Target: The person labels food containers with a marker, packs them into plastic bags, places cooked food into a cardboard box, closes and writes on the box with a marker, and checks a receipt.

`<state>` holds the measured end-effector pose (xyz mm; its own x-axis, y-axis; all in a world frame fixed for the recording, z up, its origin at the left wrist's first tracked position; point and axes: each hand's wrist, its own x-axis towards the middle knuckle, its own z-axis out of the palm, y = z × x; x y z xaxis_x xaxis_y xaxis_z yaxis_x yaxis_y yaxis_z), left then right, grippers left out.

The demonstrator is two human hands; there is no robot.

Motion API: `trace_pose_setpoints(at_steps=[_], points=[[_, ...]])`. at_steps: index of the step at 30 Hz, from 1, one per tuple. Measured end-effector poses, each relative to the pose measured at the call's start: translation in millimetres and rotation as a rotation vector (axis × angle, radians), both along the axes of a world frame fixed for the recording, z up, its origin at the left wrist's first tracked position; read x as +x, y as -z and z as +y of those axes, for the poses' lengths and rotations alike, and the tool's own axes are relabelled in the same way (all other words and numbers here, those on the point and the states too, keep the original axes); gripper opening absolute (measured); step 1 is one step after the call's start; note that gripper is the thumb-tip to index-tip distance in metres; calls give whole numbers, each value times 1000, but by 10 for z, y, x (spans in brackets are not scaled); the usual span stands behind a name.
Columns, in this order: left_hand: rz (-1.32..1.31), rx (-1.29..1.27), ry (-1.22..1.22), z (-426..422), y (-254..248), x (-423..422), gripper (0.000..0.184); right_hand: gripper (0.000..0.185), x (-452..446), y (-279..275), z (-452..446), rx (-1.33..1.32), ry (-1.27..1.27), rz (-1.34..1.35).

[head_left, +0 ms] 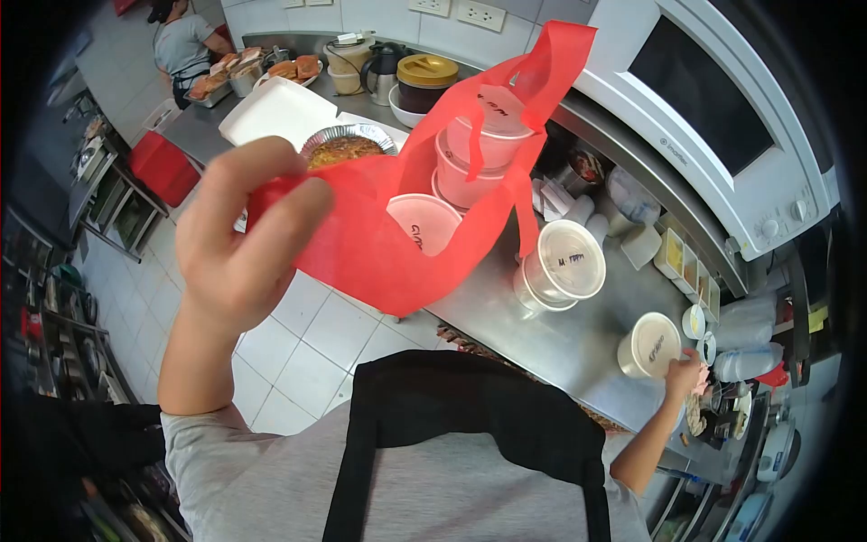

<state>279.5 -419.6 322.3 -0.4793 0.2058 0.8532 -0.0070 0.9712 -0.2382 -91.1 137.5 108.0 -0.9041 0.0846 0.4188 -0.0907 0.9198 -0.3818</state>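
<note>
My left hand (248,230) is raised, its fingers pinched on the edge of a red cloth-like bag (379,257). Several lidded tubs, one with a pink-looking lid (429,224), show inside or behind the thin red material; I cannot tell which for each. Far to the right, my right hand (685,372) grips the side of a white lidded tub (651,345) with dark writing on its lid. Between the hands, another marked tub (571,260) is stacked on a second one (539,294) on the steel counter (506,330).
Behind the bag lie an open white box (271,116) and a foil tray of brown food (348,149). A white microwave (704,90) overhangs the counter's back. Small condiment containers (684,262) line the right side. Another person (183,50) stands at far left.
</note>
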Motion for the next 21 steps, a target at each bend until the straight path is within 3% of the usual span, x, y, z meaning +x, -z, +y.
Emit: trace_pose_setpoints(at_steps=[3, 5, 6, 7, 8, 9, 11, 14, 15, 16, 19, 21], points=[[179, 38, 49, -50, -91, -74, 31, 35, 372, -783, -278, 76, -140, 4], [212, 13, 128, -162, -252, -340, 32, 32, 574, -1392, -587, -75, -279, -20], [174, 89, 24, -230, -271, -446, 32, 30, 572, -1626, -697, -159, -417, 18], [-11, 202, -105, -233, -377, -518, 20, 28, 547, -1844, -834, -245, -556, 57], [-77, 407, -129, -262, -455, -678, 21, 26, 522, -2080, -1078, -279, -731, 119], [-130, 689, 48, -72, -664, -837, 16, 24, 502, -2297, -1385, -314, -906, 181], [-146, 926, 170, -78, -671, -1063, 16, 22, 542, -2620, -2038, -393, -979, 201], [-193, 1117, 252, 103, -709, -1025, 21, 18, 783, -2853, -3104, -486, -1212, 172], [-170, 1026, 324, -44, -487, -985, 23, 18, 833, -2860, -3389, -501, -1283, 153], [-155, 932, 394, -171, -330, -945, 26, 19, 800, -2827, -3631, -463, -1296, 172], [-44, 1179, 718, -147, -78, -631, 29, 19, 709, -2612, -4134, -506, -1330, 100], [-34, 1237, 688, -155, -15, -500, 31, 18, 739, -2490, -4277, -406, -1340, 135]])
